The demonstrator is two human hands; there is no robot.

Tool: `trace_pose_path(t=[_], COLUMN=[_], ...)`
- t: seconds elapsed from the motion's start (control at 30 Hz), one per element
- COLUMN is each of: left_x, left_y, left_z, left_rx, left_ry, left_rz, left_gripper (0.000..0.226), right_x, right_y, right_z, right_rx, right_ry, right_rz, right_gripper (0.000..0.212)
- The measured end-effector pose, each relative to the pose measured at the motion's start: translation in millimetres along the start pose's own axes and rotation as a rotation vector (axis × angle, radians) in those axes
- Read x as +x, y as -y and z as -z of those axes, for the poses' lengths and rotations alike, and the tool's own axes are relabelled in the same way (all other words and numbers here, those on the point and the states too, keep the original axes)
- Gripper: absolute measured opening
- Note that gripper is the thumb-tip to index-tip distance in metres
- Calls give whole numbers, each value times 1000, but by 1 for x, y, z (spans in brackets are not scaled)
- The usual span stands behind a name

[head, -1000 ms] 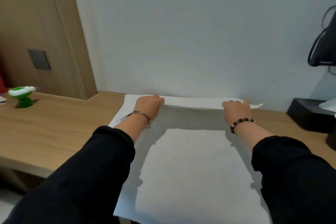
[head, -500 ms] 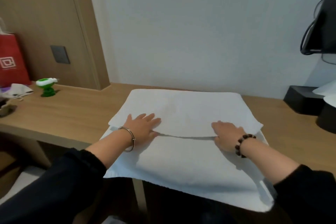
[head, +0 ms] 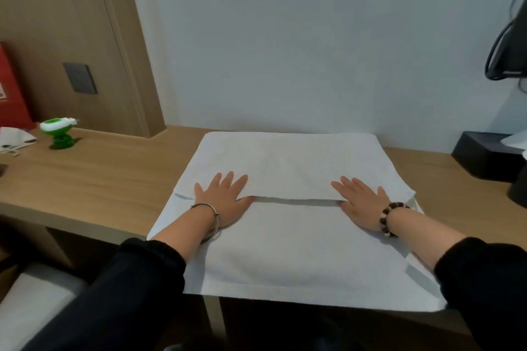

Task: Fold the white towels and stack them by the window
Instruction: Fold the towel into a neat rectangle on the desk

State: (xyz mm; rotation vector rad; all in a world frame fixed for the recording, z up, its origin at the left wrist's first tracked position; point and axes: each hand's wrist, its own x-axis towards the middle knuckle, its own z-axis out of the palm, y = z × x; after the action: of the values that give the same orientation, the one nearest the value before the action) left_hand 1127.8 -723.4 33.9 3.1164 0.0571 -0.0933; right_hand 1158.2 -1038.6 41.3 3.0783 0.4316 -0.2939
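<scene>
The wooden desk (head: 99, 179) stands against a pale wall, and the white towel (head: 285, 251) lies on its middle, its near edge hanging a little over the front; the far part is folded toward the person, so a free edge crosses the cloth; the left hand (head: 221, 198) and the right hand (head: 360, 199) lie flat with fingers spread, one at each end of this edge, probably to press the fold even; no window is visible.

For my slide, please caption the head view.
Left hand and right hand press flat the folded flap of a white towel on the wooden desk.
</scene>
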Motion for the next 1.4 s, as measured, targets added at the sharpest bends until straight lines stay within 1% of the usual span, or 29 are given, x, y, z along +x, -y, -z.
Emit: trace_pose_path(t=[0.27, 0.37, 0.43, 0.5, 0.53, 0.57, 0.63, 0.7, 0.77, 0.8, 0.9, 0.97, 1.03, 1.1, 1.13, 1.2, 1.23, 1.27, 1.3, 1.37, 1.4], left_x=[53, 63, 63, 60, 59, 57, 55, 50, 41, 35, 13, -5, -22, -41, -52, -77, -85, -91, -96, -95, -93], left_y=[-9, -11, -10, -10, -10, -10, -11, -11, -10, -9, -2, 2, 6, 7, 5, -2, -6, -9, -13, -21, -26], left_z=[4, 6, 7, 12, 17, 22, 37, 53, 69, 75, 86, 87, 82, 70, 61, 41, 32, 23, 17, 10, 9], left_rx=[4, -13, -59, -136, -148, -134, -89, -83, -110, -106, 28, 90, 166, 272, 329, 418, 406, 334, 238, 53, 3], left_ry=[23, 20, -5, -56, -91, -135, -264, -435, -597, -665, -852, -901, -922, -862, -730, -364, -247, -203, -194, -190, -176], left_rz=[19, 17, 6, -1, -9, -26, -64, -95, -151, -201, -359, -397, -441, -504, -504, -381, -326, -309, -305, -301, -302], left_gripper=[63, 56, 49, 51, 53, 54, 54, 51, 43, 41, 43, 36, 37, 40, 42, 35, 30, 30, 33, 42, 47], right_x=[58, 72, 75, 75, 73, 73, 70, 58, 44, 37, 8, -12, -35, -56, -64, -80, -85, -88, -91, -90, -89], right_y=[-21, -21, -14, -7, -5, -4, -1, 6, 14, 18, 29, 33, 35, 35, 36, 39, 40, 39, 38, 36, 36], right_z=[18, 29, 37, 45, 51, 54, 64, 81, 97, 102, 108, 103, 89, 67, 54, 26, 13, 1, -7, -14, -14], right_rx=[-58, -28, -2, -30, -57, -90, -142, -130, -146, -170, -163, -125, -85, -76, -94, -136, -128, -97, -52, 19, 33], right_ry=[92, 134, 158, 173, 151, 80, -142, -334, -484, -547, -693, -769, -830, -830, -774, -582, -487, -421, -381, -371, -364], right_rz=[-12, -26, -30, -65, -83, -86, -131, -211, -256, -278, -325, -324, -306, -272, -247, -181, -155, -133, -120, -112, -113], right_gripper=[54, 54, 55, 57, 56, 51, 36, 34, 35, 34, 31, 29, 29, 31, 32, 29, 27, 26, 26, 28, 28])
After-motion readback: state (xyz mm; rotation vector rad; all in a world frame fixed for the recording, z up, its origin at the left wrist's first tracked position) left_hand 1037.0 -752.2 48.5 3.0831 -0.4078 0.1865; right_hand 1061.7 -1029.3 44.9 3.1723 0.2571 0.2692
